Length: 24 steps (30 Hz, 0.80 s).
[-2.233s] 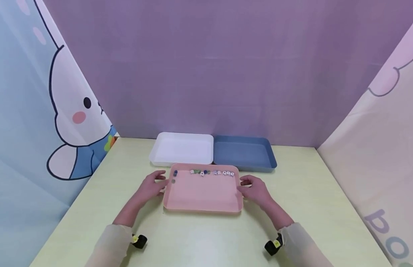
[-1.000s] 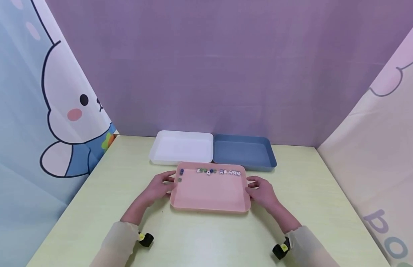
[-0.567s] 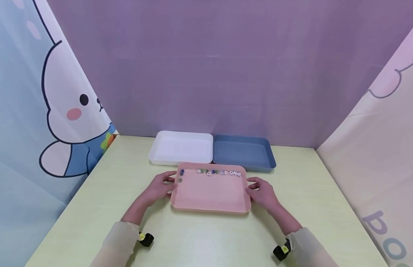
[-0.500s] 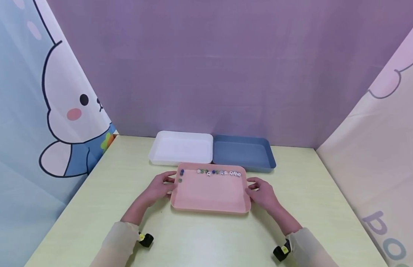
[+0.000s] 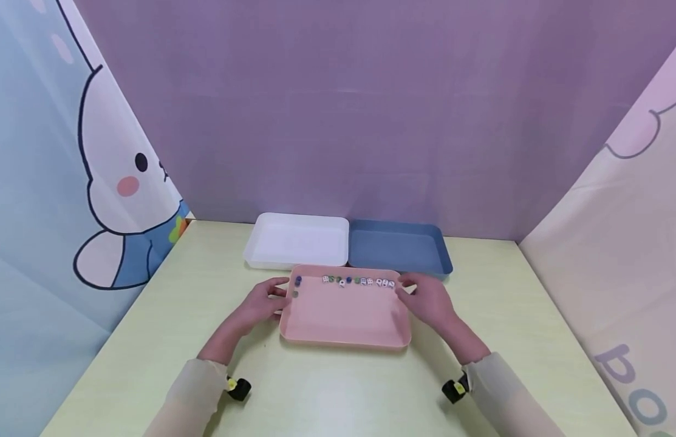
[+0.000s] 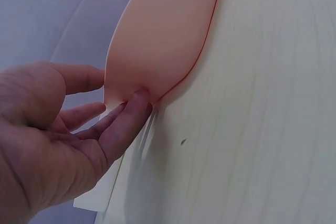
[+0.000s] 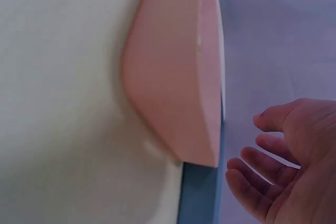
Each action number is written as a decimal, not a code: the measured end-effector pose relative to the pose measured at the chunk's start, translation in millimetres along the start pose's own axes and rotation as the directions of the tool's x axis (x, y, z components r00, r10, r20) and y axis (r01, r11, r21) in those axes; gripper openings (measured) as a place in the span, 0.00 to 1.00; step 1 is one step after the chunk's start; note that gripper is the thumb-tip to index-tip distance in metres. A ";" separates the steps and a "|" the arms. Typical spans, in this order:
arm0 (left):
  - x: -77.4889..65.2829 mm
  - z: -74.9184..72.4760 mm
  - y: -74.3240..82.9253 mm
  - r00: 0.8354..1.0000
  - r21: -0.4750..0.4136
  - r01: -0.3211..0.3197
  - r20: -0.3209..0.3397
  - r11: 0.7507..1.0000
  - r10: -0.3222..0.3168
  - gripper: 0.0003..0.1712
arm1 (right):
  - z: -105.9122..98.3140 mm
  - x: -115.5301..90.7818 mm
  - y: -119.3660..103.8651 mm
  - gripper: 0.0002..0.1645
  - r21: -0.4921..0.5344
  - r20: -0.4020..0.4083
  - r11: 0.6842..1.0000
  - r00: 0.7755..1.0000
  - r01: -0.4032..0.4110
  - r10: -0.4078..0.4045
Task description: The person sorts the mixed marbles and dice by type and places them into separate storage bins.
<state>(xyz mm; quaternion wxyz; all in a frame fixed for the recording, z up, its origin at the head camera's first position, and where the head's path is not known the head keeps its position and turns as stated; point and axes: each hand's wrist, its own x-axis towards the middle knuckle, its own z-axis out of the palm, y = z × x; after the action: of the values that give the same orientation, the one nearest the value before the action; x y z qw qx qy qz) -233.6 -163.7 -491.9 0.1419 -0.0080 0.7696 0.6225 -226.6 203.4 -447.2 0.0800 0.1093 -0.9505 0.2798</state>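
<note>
Right hand [image 5: 432, 301] has come off the right edge of the pink tray [image 5: 343, 315] and up to its far right corner, where a moment ago it was at the rim, level with the left; fingertips now above that edge, just beside the end of the row of white dice [image 5: 391, 284]; thumb and fingers loosely bent, a gap between them, nothing held; right wrist view shows them apart from the tray

Left hand [image 5: 259, 305] as it was, holding the tray's left edge; thumb at the rim, fingers against the outer wall

Tray sits flat near the middle of the bench [image 5: 338, 388]; dice lie along its far edge, mixed with green pieces [image 5: 331, 279] and blue pieces [image 5: 349, 280]; near its far left corner, dark blue pieces [image 5: 298, 281] and a grey-green piece [image 5: 295, 294]; behind it, towards the bench's far edge, white tray [image 5: 299, 241] and blue tray [image 5: 399, 247] side by side

My reading: steadying now falls to one hand, leaving the other free for the small pieces; sorting not yet begun, as far as both back trays show
</note>
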 end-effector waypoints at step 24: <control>-29.8 3.8 31.4 0.997 0.035 -0.022 0.076 0.999 0.019 0.35 | 71.2 91.9 -87.2 0.09 -0.385 0.242 0.772 0.862 0.506 -0.445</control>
<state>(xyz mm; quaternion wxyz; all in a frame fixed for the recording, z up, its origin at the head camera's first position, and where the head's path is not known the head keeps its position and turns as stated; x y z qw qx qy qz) -210.2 -157.9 -455.8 0.1647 0.0262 0.7746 0.6101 -299.6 77.9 -441.9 0.1054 0.3446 -0.9325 0.0226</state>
